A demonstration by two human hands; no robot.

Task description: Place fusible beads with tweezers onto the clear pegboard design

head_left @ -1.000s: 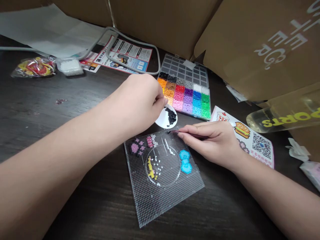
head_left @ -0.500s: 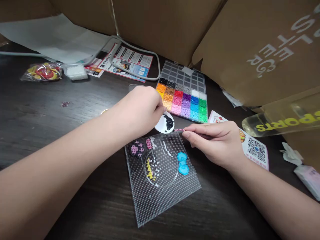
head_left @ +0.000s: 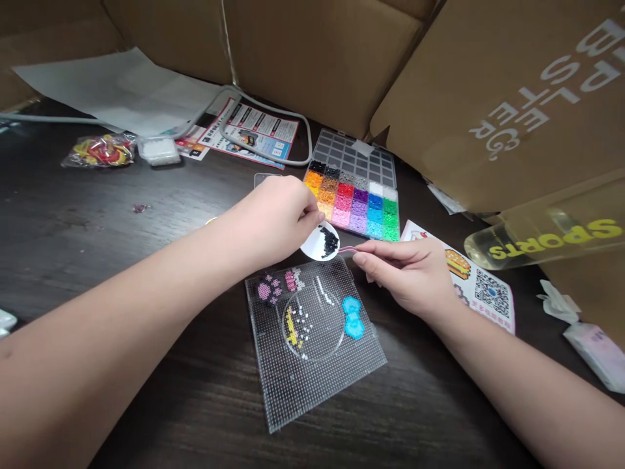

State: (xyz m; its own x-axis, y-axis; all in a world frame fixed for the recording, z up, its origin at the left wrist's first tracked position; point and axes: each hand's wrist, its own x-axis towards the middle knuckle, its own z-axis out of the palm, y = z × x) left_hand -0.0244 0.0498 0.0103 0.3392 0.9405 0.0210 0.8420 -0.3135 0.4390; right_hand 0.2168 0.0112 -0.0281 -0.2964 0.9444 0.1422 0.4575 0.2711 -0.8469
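My left hand pinches the rim of a small round white dish, tilted above the far edge of a clear pegboard. Black fuse beads are heaped on the dish's right side. In my right hand is a pair of pink tweezers, closed in the fingers, with its tip at the dish's right rim. On the pegboard are a pink-and-black paw, a blue bead shape, and a clear round lid or dish around yellow and white beads.
Behind my hands stands an open bead case with many colours. A QR-code card and a bottle lie at right. Farther left are a bag of coloured pieces, a small box of white beads, and a leaflet. Cardboard walls rise behind.
The view has shifted slightly. The tweezer tip has come up a little along the dish's rim. The left hand keeps its hold on the dish.
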